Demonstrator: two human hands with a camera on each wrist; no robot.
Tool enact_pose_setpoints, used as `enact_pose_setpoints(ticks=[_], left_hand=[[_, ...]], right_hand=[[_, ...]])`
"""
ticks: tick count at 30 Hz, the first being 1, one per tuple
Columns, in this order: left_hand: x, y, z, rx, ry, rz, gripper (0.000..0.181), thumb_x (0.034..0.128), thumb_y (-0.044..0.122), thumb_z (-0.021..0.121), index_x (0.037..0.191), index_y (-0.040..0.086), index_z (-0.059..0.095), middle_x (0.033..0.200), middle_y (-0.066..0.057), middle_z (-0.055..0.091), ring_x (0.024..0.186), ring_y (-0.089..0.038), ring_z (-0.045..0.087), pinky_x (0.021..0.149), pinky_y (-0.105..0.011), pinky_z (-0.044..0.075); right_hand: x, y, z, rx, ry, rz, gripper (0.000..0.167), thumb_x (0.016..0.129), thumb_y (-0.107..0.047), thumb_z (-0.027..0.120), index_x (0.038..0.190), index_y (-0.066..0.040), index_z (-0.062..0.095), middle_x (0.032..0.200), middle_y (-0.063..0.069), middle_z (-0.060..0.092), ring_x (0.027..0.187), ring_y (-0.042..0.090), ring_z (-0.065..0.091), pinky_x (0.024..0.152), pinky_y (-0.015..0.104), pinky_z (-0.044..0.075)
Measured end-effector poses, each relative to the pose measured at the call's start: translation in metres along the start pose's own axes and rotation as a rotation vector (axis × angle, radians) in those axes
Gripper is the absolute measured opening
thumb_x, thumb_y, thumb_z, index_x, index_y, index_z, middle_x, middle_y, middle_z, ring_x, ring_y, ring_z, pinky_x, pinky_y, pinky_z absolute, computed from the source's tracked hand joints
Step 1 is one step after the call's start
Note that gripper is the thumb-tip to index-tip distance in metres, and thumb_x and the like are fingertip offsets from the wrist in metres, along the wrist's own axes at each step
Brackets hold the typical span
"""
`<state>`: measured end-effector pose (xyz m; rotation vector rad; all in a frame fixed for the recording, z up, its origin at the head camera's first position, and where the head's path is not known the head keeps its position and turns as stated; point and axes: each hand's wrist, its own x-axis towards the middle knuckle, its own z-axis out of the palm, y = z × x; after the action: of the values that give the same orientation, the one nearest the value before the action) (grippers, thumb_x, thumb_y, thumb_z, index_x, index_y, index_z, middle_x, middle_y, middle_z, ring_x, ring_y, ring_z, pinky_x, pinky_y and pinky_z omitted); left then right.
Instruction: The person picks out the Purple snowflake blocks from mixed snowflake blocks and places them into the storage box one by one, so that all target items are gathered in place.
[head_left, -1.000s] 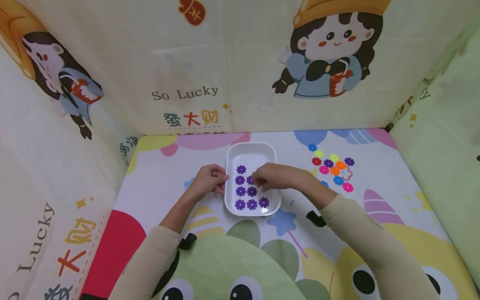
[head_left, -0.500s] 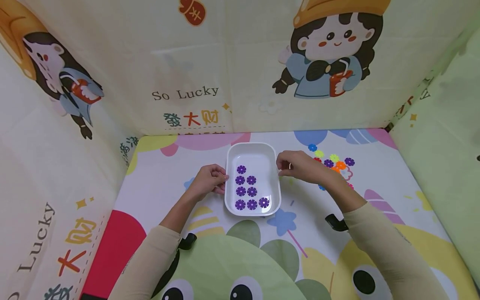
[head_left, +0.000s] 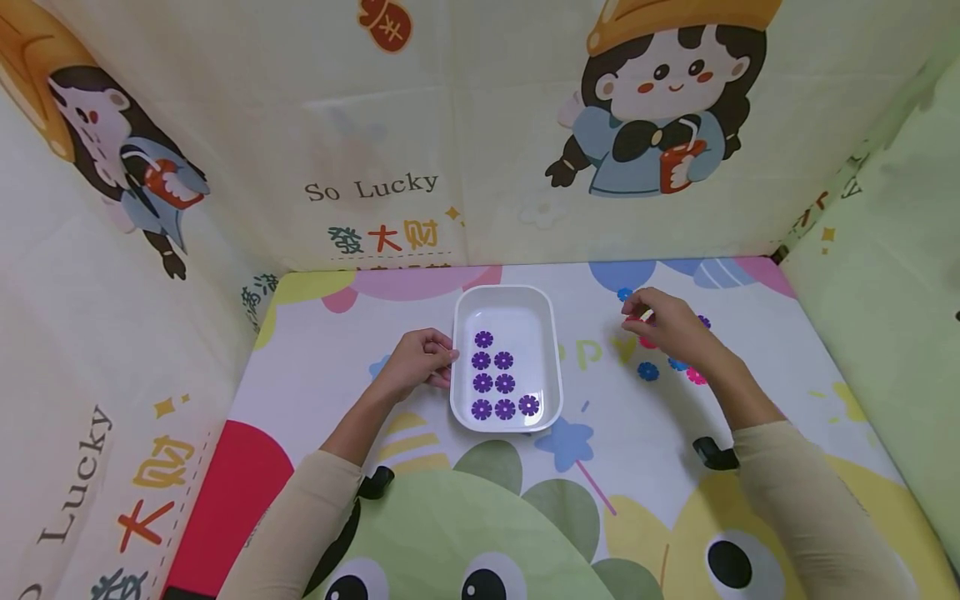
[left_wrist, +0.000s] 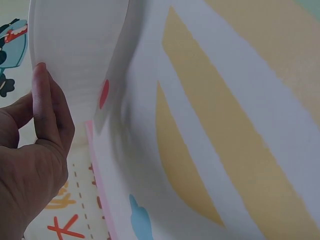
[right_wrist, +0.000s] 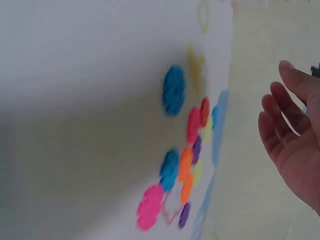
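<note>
A white tray (head_left: 510, 308) stands mid-table with several purple flower-shaped pieces (head_left: 505, 383) inside, in columns of unequal length along its left and near parts. My left hand (head_left: 420, 360) holds the tray's left rim at the fingertips; in the left wrist view, its fingers (left_wrist: 44, 100) lie against the rim and outer wall. Off to the right, my right hand (head_left: 671, 325) hovers over loose flower pieces, covering some of them in the head view. Its fingers are loosely bent with nothing between them, as the right wrist view shows, where blue (right_wrist: 174, 90), pink, orange and other pieces lie below.
A printed cloth (head_left: 360, 333) covers the table. Patterned fabric walls (head_left: 495, 167) rise at the back and both sides. Loose blue (head_left: 648, 372) and pink pieces (head_left: 696, 377) lie near the right wrist, right of the tray.
My right hand has left the inside of the tray and travelled right to the loose pieces. The left hand and the tray stay where they were.
</note>
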<state>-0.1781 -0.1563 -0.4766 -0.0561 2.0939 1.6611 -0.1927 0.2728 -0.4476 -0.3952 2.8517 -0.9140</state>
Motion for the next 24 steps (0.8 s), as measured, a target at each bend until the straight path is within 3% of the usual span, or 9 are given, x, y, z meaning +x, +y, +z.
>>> enact_pose_setpoints(ticks=[5, 10, 12, 17, 20, 24], left_hand=[[0.000, 0.001, 0.000, -0.005, 0.001, -0.007, 0.021, 0.0986, 0.007, 0.069, 0.113, -0.004, 0.060, 0.079, -0.009, 0.065, 0.060, -0.016, 0.068, 0.057, -0.033, 0.066], [0.000, 0.001, 0.001, 0.002, 0.003, -0.004, 0.020, 0.0986, 0.007, 0.069, 0.113, -0.005, 0.060, 0.080, -0.010, 0.065, 0.060, -0.016, 0.067, 0.057, -0.033, 0.065], [-0.001, 0.001, 0.001, 0.005, 0.003, -0.004, 0.020, 0.0987, 0.006, 0.069, 0.113, -0.005, 0.060, 0.080, -0.009, 0.065, 0.060, -0.016, 0.067, 0.057, -0.033, 0.065], [-0.001, 0.001, 0.001, 0.007, 0.005, -0.004, 0.020, 0.0986, 0.006, 0.069, 0.113, -0.004, 0.060, 0.080, -0.009, 0.065, 0.060, -0.016, 0.067, 0.057, -0.033, 0.066], [0.000, 0.001, 0.001, 0.007, 0.006, -0.005, 0.020, 0.0984, 0.007, 0.069, 0.113, -0.004, 0.061, 0.080, -0.010, 0.065, 0.061, -0.016, 0.068, 0.058, -0.034, 0.066], [0.000, 0.001, 0.000, 0.009, 0.007, -0.007, 0.021, 0.0984, 0.007, 0.069, 0.114, -0.004, 0.061, 0.081, -0.010, 0.066, 0.061, -0.016, 0.068, 0.058, -0.033, 0.066]], right_hand=[[-0.008, 0.030, -0.009, -0.001, 0.023, 0.148, 0.038, 0.099, -0.014, 0.071, 0.132, -0.003, 0.058, 0.133, 0.025, 0.058, 0.122, 0.047, 0.054, 0.094, 0.060, 0.060], [-0.015, 0.054, -0.017, 0.028, 0.025, 0.265, 0.039, 0.102, -0.018, 0.067, 0.138, -0.006, 0.056, 0.141, 0.028, 0.051, 0.125, 0.051, 0.049, 0.073, 0.047, 0.067], [-0.017, 0.062, -0.019, 0.018, 0.039, 0.283, 0.039, 0.103, -0.017, 0.065, 0.138, -0.005, 0.056, 0.141, 0.029, 0.050, 0.125, 0.052, 0.049, 0.072, 0.048, 0.067], [-0.022, 0.081, -0.022, -0.036, 0.046, 0.357, 0.041, 0.105, -0.019, 0.059, 0.142, -0.002, 0.054, 0.146, 0.034, 0.041, 0.130, 0.055, 0.042, 0.096, 0.065, 0.057], [-0.024, 0.090, -0.023, -0.039, 0.032, 0.416, 0.044, 0.106, -0.020, 0.057, 0.144, 0.000, 0.051, 0.147, 0.037, 0.035, 0.129, 0.057, 0.039, 0.101, 0.070, 0.051], [-0.025, 0.100, -0.022, -0.053, 0.028, 0.429, 0.043, 0.105, -0.018, 0.056, 0.142, 0.003, 0.051, 0.141, 0.038, 0.037, 0.122, 0.056, 0.041, 0.102, 0.071, 0.049]])
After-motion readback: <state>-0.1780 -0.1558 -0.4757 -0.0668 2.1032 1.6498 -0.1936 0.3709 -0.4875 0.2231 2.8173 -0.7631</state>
